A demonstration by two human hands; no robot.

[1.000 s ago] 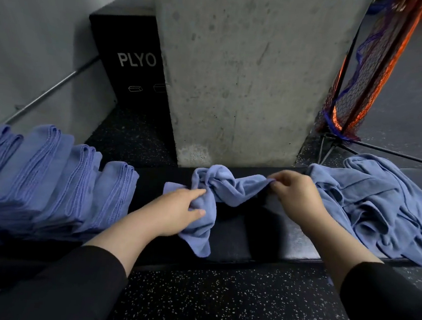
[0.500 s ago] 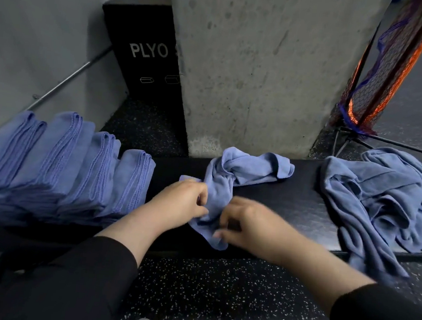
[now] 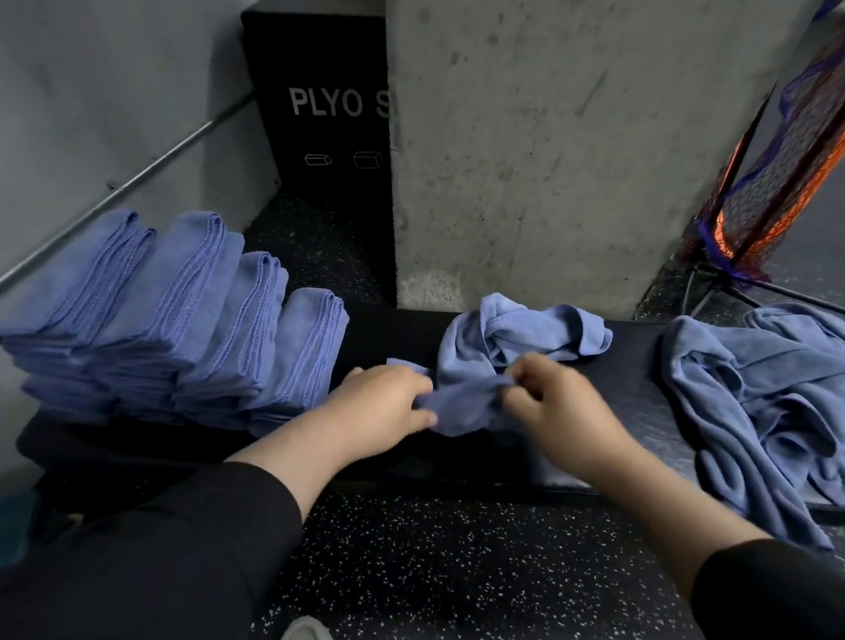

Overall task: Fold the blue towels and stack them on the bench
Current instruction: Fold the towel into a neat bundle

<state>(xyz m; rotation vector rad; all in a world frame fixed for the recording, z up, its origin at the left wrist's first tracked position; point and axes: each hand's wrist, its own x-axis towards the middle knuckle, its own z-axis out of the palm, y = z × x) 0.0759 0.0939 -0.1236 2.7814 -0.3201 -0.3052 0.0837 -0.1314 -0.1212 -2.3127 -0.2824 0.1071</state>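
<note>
Since 0.5 s ago, right hand shifted beside left hand; both pinch the crumpled towel right of the stack, likely hunting corners.

Black padded bench bearing folded blue towels at left, one crumpled towel mid-bench, and a loose towel heap at right.

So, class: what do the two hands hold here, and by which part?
Both hold the crumpled towel by its near edge: left hand and right hand each pinch it.
</note>
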